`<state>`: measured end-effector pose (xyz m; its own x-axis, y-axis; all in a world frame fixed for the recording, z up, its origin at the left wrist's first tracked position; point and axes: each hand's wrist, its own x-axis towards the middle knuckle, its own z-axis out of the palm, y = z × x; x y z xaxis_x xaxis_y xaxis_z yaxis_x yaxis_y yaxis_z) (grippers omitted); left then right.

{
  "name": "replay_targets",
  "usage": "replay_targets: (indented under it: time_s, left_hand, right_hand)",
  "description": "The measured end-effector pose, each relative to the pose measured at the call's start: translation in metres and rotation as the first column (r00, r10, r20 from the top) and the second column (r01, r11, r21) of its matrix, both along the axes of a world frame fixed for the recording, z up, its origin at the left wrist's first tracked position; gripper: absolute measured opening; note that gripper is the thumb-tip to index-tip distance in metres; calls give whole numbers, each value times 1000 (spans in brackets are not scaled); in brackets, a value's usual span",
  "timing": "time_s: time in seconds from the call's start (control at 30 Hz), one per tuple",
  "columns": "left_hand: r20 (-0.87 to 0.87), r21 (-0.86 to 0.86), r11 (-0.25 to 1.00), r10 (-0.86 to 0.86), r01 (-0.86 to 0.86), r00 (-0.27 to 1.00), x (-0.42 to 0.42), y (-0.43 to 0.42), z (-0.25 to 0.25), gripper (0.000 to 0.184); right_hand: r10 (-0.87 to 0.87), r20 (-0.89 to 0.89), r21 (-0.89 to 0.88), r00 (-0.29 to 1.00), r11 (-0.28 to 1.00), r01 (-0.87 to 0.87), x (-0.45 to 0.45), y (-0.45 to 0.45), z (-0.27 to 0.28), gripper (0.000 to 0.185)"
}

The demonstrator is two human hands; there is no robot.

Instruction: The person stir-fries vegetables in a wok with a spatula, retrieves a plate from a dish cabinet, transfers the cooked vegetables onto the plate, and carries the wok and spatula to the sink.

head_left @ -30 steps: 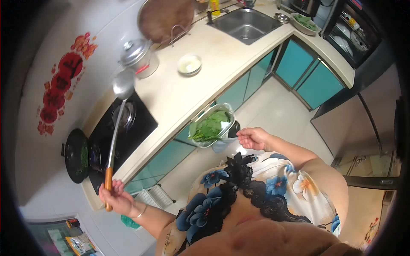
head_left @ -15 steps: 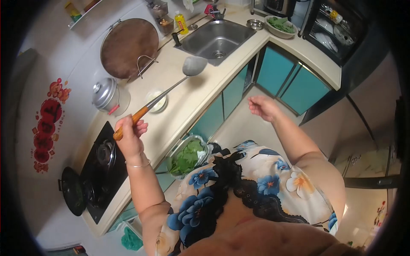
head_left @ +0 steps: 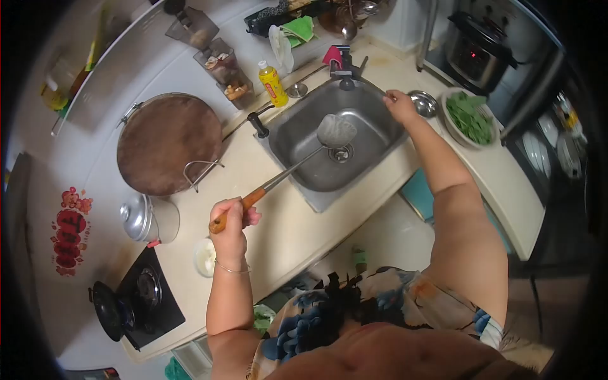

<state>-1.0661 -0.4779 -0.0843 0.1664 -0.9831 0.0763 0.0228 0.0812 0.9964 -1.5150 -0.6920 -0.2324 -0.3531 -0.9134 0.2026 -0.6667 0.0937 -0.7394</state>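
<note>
The left hand has it firmly: fingers wrapped round the wooden handle of a spatula, thumb pressed along the top, and a bracelet on that wrist. Take the sink as the clock's centre, and the hand sits out at eight o'clock, with the shaft slanting inward and the blade over the basin, beside the drain. Whether blade meets steel, the view cannot tell!

Across at two o'clock, here's the right hand, poised by the sink's edge, fingers loosely curled and thumb close in. Is it pinching anything? Cannot tell from here. Just beyond it stands a metal bowl, and at three o'clock a bowl of leafy greens. The tap is up at twelve, a yellow bottle at ten, and a round chopping board leans out at nine.
</note>
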Motion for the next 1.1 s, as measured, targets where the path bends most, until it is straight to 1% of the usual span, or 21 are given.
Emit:
replay_targets:
  time_s: [0.03, 0.07, 0.1, 0.17, 0.2, 0.23, 0.3, 0.33, 0.4, 0.43, 0.5, 0.53, 0.6, 0.63, 0.7, 0.9, 1.1]
  left_hand:
    - [1, 14, 1000, 21, -21, 1000, -11, -12, -8, 16]
    - [-7, 24, 999, 39, -39, 999, -22, -23, -14, 15]
    - [-11, 28, 998, 56, -56, 998, -31, -34, -18, 14]
    - [3, 21, 997, 72, -73, 997, -46, -52, -27, 14]
    - [-2, 27, 997, 75, -75, 997, -53, -61, -30, 14]
    - [-9, 34, 996, 78, -77, 997, -58, -69, -32, 14]
    - [25, 70, 991, 110, -112, 994, -69, -83, -36, 14]
    - [21, 55, 994, 98, -99, 995, -75, -89, -38, 13]
    - [19, 46, 995, 93, -94, 995, -83, -99, -46, 13]
    - [8, 36, 996, 87, -87, 996, -86, -103, -50, 13]
    - [-1, 32, 996, 83, -83, 997, -89, -111, -54, 13]
    - [8, 20, 997, 70, -70, 998, -91, -114, -55, 13]
    - [15, 21, 998, 58, -59, 998, -95, -118, -58, 14]
    - [6, 26, 997, 72, -72, 997, -99, -122, -58, 14]
    - [-8, 26, 996, 82, -82, 997, -103, -127, -59, 14]
    - [-27, 42, 996, 86, -85, 996, -112, -132, -58, 14]
    - [-39, 54, 995, 91, -89, 995, -113, -134, -58, 14]
  right_hand:
    - [-14, -153, -26, 988, 1000, 10, -7, -26, -8, 41]
    - [26, -117, 86, 993, 996, -16, -18, -58, -10, 47]
    - [48, -108, 93, 993, 995, -38, -26, -88, -16, 47]
    - [37, -337, 56, 941, 998, -20, -35, -135, -27, 52]
    - [78, -335, 146, 939, 989, -30, -34, -147, -17, 53]
    - [94, -333, 149, 938, 988, -46, -35, -161, -14, 53]
    - [160, -437, 137, 885, 984, -110, -36, -188, -15, 51]
    - [179, -434, 147, 883, 981, -127, -36, -201, -16, 51]
    - [229, -538, 207, 811, 969, -137, -37, -224, -18, 48]
    - [237, -536, 212, 810, 967, -142, -39, -232, -20, 48]
    - [265, -606, 235, 750, 960, -149, -43, -242, -24, 39]
    - [271, -604, 239, 750, 959, -154, -45, -247, -25, 39]
    - [295, -620, 243, 728, 953, -179, -50, -249, -29, 27]
    - [301, -619, 252, 725, 951, -179, -51, -248, -32, 27]
    - [282, -599, 190, 749, 959, -209, -50, -245, -31, 20]
    - [237, -593, 117, 770, 971, -208, -52, -245, -42, 20]
    - [250, -603, 161, 758, 968, -191, -48, -239, -35, 20]
